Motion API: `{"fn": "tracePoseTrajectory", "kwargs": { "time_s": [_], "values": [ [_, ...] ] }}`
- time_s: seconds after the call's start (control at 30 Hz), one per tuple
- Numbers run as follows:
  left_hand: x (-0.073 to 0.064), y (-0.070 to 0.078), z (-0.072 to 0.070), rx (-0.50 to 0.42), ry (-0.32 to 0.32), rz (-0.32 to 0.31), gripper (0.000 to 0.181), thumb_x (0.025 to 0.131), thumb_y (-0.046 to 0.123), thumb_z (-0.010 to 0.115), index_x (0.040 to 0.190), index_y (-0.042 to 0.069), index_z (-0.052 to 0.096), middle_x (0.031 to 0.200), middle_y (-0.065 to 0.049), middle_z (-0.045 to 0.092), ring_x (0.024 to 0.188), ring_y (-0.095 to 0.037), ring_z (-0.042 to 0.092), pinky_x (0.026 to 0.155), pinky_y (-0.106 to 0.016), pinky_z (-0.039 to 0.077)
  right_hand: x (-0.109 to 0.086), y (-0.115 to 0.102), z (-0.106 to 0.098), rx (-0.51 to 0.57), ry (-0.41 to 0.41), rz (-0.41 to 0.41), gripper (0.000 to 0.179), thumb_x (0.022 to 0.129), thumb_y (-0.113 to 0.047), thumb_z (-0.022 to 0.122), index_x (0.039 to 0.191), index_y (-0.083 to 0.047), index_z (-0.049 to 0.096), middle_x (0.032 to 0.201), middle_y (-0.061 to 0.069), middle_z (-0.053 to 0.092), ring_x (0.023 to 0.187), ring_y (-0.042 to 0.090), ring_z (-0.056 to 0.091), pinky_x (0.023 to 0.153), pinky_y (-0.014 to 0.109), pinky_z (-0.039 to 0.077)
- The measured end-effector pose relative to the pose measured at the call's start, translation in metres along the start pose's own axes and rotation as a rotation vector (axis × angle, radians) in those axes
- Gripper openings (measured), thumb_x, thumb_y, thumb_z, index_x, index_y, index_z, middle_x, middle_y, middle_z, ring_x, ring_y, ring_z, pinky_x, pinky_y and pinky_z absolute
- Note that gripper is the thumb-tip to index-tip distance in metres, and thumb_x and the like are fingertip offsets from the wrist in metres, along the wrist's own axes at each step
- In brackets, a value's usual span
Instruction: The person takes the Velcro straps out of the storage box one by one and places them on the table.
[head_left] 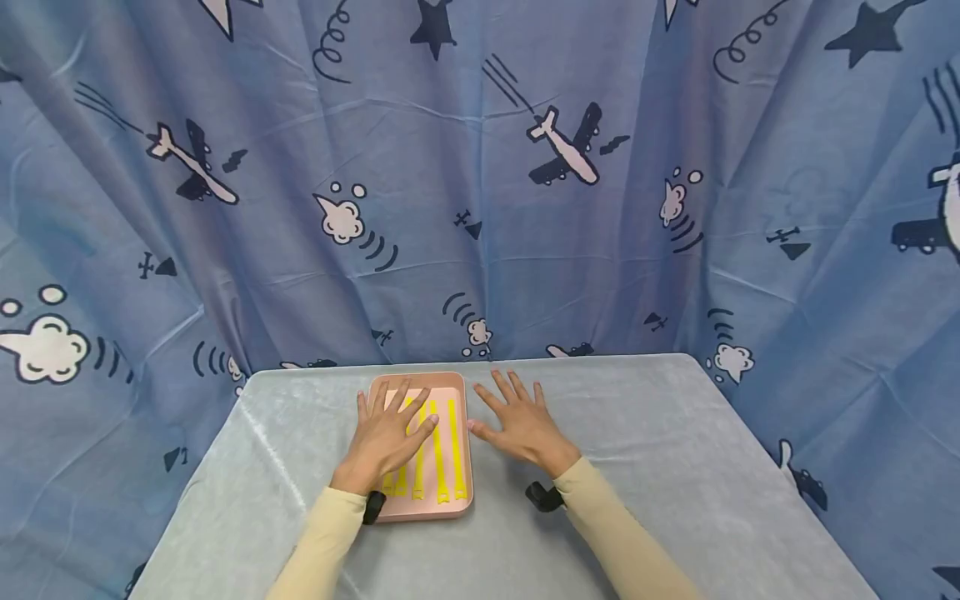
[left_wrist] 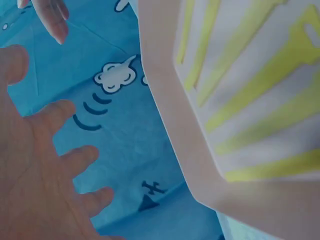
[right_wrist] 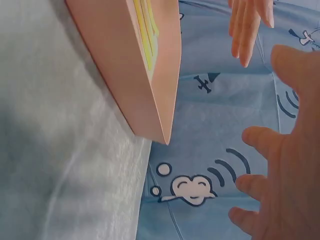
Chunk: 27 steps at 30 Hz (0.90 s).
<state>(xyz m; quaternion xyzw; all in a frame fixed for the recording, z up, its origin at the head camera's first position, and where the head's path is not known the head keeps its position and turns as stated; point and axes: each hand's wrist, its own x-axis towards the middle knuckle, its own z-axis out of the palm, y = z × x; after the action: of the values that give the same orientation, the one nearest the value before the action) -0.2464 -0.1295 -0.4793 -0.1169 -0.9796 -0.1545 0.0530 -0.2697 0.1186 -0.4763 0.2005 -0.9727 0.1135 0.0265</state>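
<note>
A shallow pink tray (head_left: 420, 514) lies on the table with several long yellow strips (head_left: 456, 450) set side by side in it. In the left wrist view the strips (left_wrist: 255, 95) look flat and narrow, some with a wider, notched near end. My left hand (head_left: 382, 437) hovers over the tray's left part, fingers spread and holding nothing, covering some strips in the head view. Just right of the tray, my right hand (head_left: 525, 425) is held palm down above the table, its fingers spread too. The right wrist view shows the tray's side wall (right_wrist: 110, 65) beside that hand (right_wrist: 295, 165).
A light grey cloth covers the table (head_left: 637, 442). Behind and at both sides hangs a blue curtain (head_left: 465, 150) printed with planes, clouds and stars. A black wrist camera (head_left: 543, 497) sits under the right wrist, another (head_left: 373, 507) at the left wrist.
</note>
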Motion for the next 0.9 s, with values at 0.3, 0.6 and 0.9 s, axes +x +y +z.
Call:
{"fn": "tracePoseTrajectory", "kwargs": {
  "time_s": [0.3, 0.6, 0.9],
  "values": [
    [-0.012, -0.025, 0.003, -0.066, 0.0, -0.064, 0.06, 0.099, 0.056, 0.043, 0.153, 0.029, 0.037, 0.164, -0.012, 0.022, 0.152, -0.04, 0.011, 0.115, -0.07, 0.012, 0.004, -0.015, 0.01, 0.06, 0.005, -0.028, 0.072, 0.093, -0.068, 0.043, 0.153, -0.028, 0.038, 0.164, 0.007, 0.024, 0.152, 0.034, 0.018, 0.116, 0.068, 0.01],
    [-0.022, -0.043, 0.009, -0.144, 0.014, -0.131, 0.06, 0.1, 0.045, 0.048, 0.155, 0.025, 0.033, 0.163, -0.012, 0.023, 0.149, -0.042, 0.02, 0.112, -0.064, 0.028, 0.007, -0.029, 0.02, 0.081, -0.01, -0.062, 0.07, 0.094, -0.067, 0.042, 0.152, -0.03, 0.038, 0.163, 0.005, 0.026, 0.151, 0.031, 0.022, 0.119, 0.063, 0.012],
    [-0.031, -0.058, 0.016, -0.219, 0.017, -0.203, 0.062, 0.099, 0.036, 0.053, 0.155, 0.019, 0.032, 0.16, -0.016, 0.03, 0.143, -0.041, 0.034, 0.104, -0.067, 0.036, 0.011, -0.042, 0.025, 0.081, -0.006, -0.138, 0.065, 0.094, -0.059, 0.051, 0.15, -0.028, 0.042, 0.16, 0.004, 0.032, 0.149, 0.025, 0.027, 0.12, 0.058, 0.017]
  ]
}}
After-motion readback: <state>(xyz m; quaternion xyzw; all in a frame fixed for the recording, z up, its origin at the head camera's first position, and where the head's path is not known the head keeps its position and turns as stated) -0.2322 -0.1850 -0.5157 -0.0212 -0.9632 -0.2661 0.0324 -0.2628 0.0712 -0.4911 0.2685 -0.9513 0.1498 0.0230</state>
